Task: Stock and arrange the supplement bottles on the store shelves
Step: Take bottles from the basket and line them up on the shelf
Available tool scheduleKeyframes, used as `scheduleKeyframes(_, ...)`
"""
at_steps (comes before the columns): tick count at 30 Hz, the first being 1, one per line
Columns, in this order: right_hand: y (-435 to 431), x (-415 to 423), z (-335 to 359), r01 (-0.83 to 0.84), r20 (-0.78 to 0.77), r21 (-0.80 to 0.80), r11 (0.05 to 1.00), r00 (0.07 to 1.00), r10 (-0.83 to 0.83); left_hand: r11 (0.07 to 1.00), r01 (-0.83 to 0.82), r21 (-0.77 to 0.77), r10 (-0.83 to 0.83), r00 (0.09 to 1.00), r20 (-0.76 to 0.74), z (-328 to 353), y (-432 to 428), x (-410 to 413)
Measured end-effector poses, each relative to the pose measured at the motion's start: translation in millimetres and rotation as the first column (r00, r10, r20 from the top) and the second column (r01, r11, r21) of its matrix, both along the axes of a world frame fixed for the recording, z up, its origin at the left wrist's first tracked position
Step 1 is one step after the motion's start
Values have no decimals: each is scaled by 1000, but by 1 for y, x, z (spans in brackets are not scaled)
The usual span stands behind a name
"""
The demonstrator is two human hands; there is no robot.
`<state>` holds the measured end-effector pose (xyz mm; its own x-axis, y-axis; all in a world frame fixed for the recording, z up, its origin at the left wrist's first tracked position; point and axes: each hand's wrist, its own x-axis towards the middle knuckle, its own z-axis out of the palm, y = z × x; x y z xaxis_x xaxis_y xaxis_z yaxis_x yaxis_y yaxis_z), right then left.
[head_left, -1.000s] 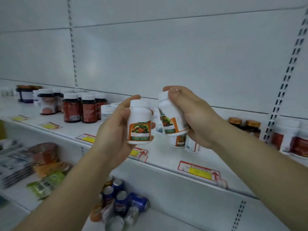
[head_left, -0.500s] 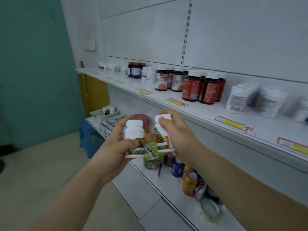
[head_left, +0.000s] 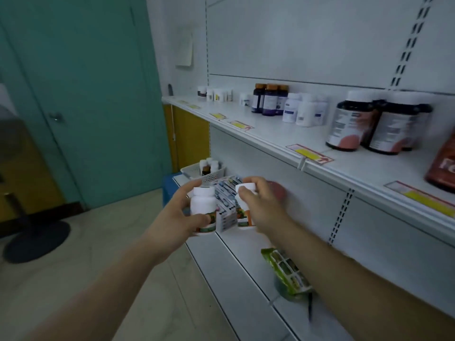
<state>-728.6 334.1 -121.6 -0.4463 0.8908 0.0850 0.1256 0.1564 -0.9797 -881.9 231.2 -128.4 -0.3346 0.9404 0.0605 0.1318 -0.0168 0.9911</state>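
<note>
**Grip loaded on both sides, shelf edge close**

Your left hand (head_left: 182, 217) closes its grip round one white supplement bottle (head_left: 203, 207), thumb across the label. Your right hand (head_left: 263, 207) holds a second white bottle (head_left: 242, 210) high up, fingers over the cap. Both bottles hang in the air by the front edge of the lower shelf (head_left: 246, 267), at 6 o'clock from the white basket (head_left: 209, 177).

The risk, as I judge it, is that the right bottle, held near its top, swings or slips, or knocks the stacked packs (head_left: 226, 203) between your hands.

Free room lies on the upper shelf (head_left: 270, 136) at 2 o'clock, ahead of the dark jars (head_left: 354, 121). Mind its price-tag lip (head_left: 310, 153). The green packet (head_left: 288, 269) crowds 5 o'clock.
</note>
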Motion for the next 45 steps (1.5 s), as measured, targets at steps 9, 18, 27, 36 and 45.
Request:
scheduleKeyframes(9,110,-152,-18,-50,122,-75,996,991,59,993,-83,-81,81,996,-26,-18,97,-149)
scheduleKeyframes(18,205,-314,-56,70,193,-45,997,979,-60,991,45,-124,-46,999,-11,-58,210,-325)
scheduleKeyframes(27,305,-391,-83,250,288,-51,967,931,-226,925,271,-265,-314,940,-135,-83,362,-430)
scheduleKeyframes(36,417,-434,-134,386,305,-77,919,887,-347,887,360,-289,-443,839,-316,-123,501,-478)
scheduleKeyframes(45,465,-473,-173,578,448,-67,814,746,-493,717,589,-372,-695,563,-448,-179,613,-520)
